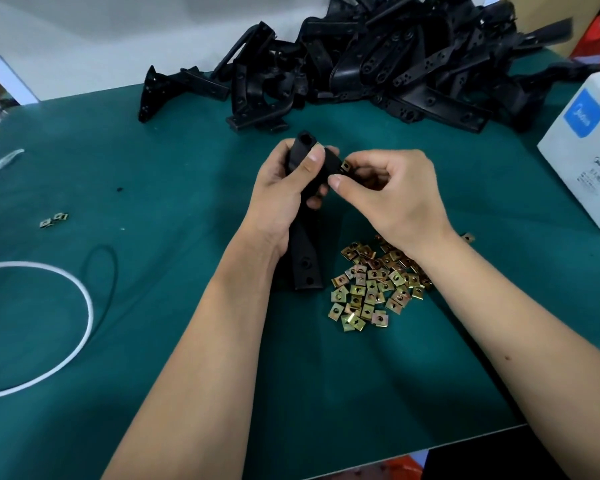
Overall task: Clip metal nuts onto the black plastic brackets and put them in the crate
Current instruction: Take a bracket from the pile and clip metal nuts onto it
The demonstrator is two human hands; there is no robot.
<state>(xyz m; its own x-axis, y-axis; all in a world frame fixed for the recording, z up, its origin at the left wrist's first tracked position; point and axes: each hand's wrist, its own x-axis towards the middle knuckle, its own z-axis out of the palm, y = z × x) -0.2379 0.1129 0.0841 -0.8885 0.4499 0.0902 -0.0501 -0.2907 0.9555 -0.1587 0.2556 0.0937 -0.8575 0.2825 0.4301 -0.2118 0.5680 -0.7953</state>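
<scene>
Left hand (281,188) grips bracket (307,216) upright; right hand (392,195) pinches nut (346,165) at its edge. Nut pile (374,289) near counter (174,188) front edge; left side open.

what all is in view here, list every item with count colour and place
bracket in hand: one, black, held upright at table centre
clip nut: one, brass, pinched at the bracket's edge
loose nuts: a pile, brass, under the right forearm
stray nuts: about two, left side
bracket pile: many, black, far edge
box: one, white with blue label, right edge
white ring: one, near left
black loop: one, beside the ring
table mat: green
left hand: grips the bracket
right hand: pinches the nut
</scene>
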